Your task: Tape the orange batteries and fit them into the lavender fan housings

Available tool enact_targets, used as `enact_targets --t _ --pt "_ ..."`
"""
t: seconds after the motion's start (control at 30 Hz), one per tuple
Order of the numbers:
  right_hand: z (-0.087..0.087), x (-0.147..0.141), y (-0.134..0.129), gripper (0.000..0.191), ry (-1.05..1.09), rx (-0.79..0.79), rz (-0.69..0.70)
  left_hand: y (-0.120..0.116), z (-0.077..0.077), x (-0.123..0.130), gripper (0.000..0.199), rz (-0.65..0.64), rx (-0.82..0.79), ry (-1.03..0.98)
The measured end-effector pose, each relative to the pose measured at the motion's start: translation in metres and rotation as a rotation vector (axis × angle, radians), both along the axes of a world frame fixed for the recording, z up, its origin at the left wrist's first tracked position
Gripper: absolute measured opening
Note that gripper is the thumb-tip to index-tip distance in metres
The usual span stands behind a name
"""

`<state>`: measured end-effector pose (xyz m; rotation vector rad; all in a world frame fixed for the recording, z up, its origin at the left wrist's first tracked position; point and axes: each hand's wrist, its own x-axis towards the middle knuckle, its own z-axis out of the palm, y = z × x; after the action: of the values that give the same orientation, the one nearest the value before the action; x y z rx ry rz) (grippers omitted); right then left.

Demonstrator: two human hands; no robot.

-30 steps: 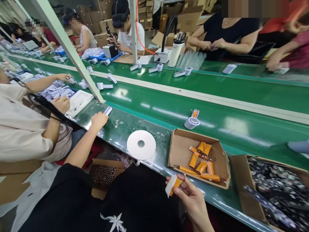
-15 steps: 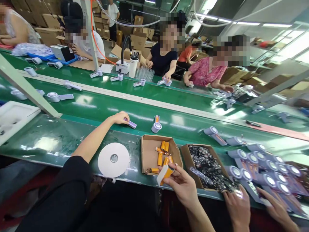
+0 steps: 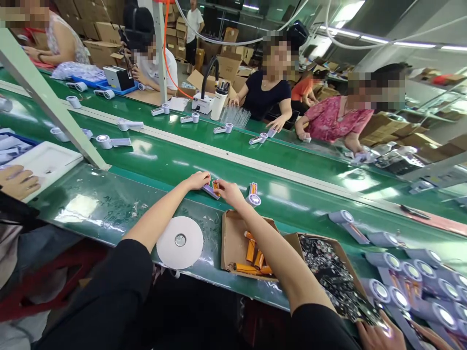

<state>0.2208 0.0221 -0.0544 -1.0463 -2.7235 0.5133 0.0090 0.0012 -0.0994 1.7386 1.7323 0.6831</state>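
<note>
My left hand (image 3: 199, 180) grips a lilac handheld fan (image 3: 211, 193) at the near edge of the green belt. Only its handle shows clearly; the fan head is hidden by the hand. My right hand (image 3: 229, 191) pinches an orange battery (image 3: 216, 186) against that handle, its fingers covering part of it. Just right of the hands lies another fan (image 3: 254, 198), its open handle showing orange inside. Below my right forearm stands a cardboard box (image 3: 229, 231) with several orange batteries (image 3: 250, 250). A white roll (image 3: 191, 243) lies flat beneath my left forearm.
A second box (image 3: 295, 239) holds small dark parts (image 3: 324, 267). Many fans (image 3: 412, 272) crowd the right side, near a co-worker's hands (image 3: 379, 333). Another person's hand (image 3: 18, 182) rests by a white tray (image 3: 54, 165). A slanted post (image 3: 54, 102) rises at left.
My right hand has moved from above the battery box up and away to the fan, carrying the orange battery. My left hand still holds the fan. The view has shifted somewhat.
</note>
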Motion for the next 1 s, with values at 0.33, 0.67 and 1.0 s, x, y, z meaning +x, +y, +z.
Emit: enact_targets --t 0.33,0.67,1.0 --pt "-0.004 -0.024 -0.002 0.039 -0.349 -0.006 0.097 0.001 0.009 0.019 0.018 0.054 -0.048 0.033" --pt "0.050 0.108 -0.082 0.037 0.166 0.022 0.045 -0.124 0.053 0.018 0.070 -0.013 0.175 0.158" --pt "0.026 0.169 -0.255 0.035 0.498 -0.628 -0.125 -0.315 0.044 -0.005 0.066 -0.205 0.332 0.512"
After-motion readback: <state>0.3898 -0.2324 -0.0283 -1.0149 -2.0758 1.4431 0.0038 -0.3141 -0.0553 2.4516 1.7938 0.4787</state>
